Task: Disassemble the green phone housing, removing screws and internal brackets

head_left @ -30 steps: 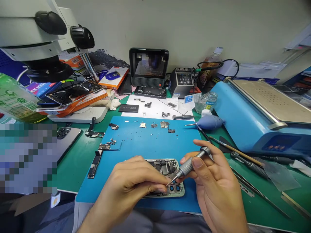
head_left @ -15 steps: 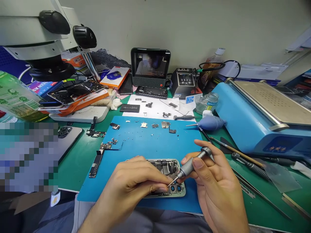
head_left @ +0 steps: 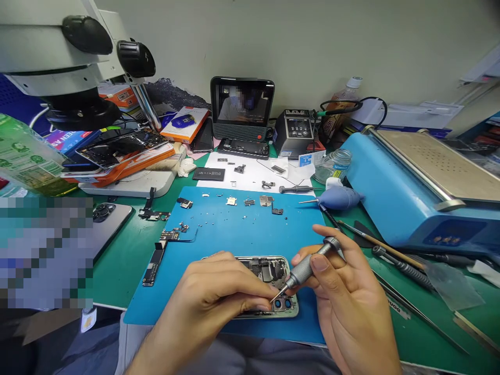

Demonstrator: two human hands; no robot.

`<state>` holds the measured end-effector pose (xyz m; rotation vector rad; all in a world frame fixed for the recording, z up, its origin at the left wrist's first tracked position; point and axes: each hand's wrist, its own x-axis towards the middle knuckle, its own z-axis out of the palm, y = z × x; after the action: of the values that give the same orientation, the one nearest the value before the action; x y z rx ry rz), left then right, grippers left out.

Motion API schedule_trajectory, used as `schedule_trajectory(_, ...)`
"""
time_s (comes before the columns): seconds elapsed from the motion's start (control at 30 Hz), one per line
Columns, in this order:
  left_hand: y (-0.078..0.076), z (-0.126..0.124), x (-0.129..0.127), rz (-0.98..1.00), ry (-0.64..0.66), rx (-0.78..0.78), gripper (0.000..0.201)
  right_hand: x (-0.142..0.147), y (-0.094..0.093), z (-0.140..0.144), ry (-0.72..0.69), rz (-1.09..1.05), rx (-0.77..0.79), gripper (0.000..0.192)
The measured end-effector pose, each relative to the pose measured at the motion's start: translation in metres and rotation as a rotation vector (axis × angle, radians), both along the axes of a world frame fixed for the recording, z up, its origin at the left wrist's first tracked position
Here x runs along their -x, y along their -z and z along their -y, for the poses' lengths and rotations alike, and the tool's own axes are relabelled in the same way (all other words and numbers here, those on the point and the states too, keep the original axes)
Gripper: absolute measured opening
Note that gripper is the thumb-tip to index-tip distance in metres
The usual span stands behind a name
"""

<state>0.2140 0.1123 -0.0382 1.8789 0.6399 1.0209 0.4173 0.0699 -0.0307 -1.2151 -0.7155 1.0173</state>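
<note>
An opened phone housing [head_left: 269, 271] lies on the blue mat near its front edge, partly covered by my left hand. My right hand [head_left: 347, 297] grips a grey metal precision screwdriver [head_left: 302, 268], which slants down to the left. The driver's tip meets the fingertips of my left hand [head_left: 219, 291], beside the two camera rings [head_left: 282, 303]. Thumb and index finger of that hand are pinched together over the housing; whatever lies between them is hidden. My right index finger reaches out past the driver's cap.
Small screws and metal shields [head_left: 232, 201] lie across the blue mat [head_left: 219, 245]. A logic board [head_left: 154, 265] rests at its left edge. A blue air blower [head_left: 339, 199], tweezers [head_left: 422, 312] and a blue heating plate machine [head_left: 406, 198] are on the right. A microscope [head_left: 78, 67] overhangs the left.
The screwdriver tip and my left fingertips have shifted very slightly to the right. Otherwise both hands keep the same pose.
</note>
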Motion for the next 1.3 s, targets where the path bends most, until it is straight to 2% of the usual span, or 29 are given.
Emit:
schedule_trajectory(0.23,0.001,0.0,0.0,-0.003,-0.007,-0.005,0.012,-0.001,-0.003,0.0,-0.008,-0.048,0.01,0.049)
schedule_trajectory(0.33,0.003,-0.001,0.0,-0.003,-0.049,-0.013,0.015,-0.001,-0.004,0.0,-0.01,-0.085,0.002,0.051)
schedule_trajectory(0.43,0.001,0.003,0.0,0.014,-0.165,-0.023,0.018,-0.002,-0.004,-0.001,0.021,-0.101,-0.019,0.051)
schedule_trajectory(0.53,-0.003,0.012,0.0,0.033,-0.372,-0.052,0.024,0.0,-0.003,-0.001,0.11,-0.095,-0.047,0.051)
schedule_trajectory(0.63,-0.008,0.02,0.006,-0.023,-0.514,-0.18,0.028,0.002,-0.002,-0.001,0.215,-0.082,-0.077,0.054)
schedule_trajectory(0.7,-0.01,0.021,0.014,-0.175,-0.484,-0.3,0.027,0.003,-0.002,-0.002,0.253,-0.072,-0.094,0.058)
schedule_trajectory(0.77,-0.009,0.018,0.025,-0.383,-0.38,-0.425,0.025,0.004,-0.003,-0.001,0.265,-0.05,-0.104,0.061)
schedule_trajectory(0.8,-0.007,0.016,0.031,-0.475,-0.332,-0.489,0.032,0.004,-0.003,-0.001,0.26,-0.027,-0.101,0.062)
schedule_trajectory(0.87,0.0,0.013,0.043,-0.634,-0.281,-0.575,0.058,0.004,-0.002,0.002,0.254,0.08,-0.092,0.059)
schedule_trajectory(0.93,0.008,0.011,0.052,-0.763,-0.253,-0.601,0.074,0.004,0.001,0.006,0.295,0.282,-0.114,0.052)
schedule_trajectory(1.03,0.016,0.013,0.061,-0.825,-0.238,-0.606,0.073,0.004,0.01,0.015,0.398,0.619,-0.224,0.038)
schedule_trajectory(1.13,0.02,0.019,0.063,-0.759,-0.236,-0.634,0.072,0.004,0.021,0.024,0.405,0.845,-0.322,0.024)
schedule_trajectory(1.3,0.022,0.03,0.058,-0.721,-0.346,-0.498,0.069,0.004,0.034,0.032,0.386,1.059,-0.404,0.029)
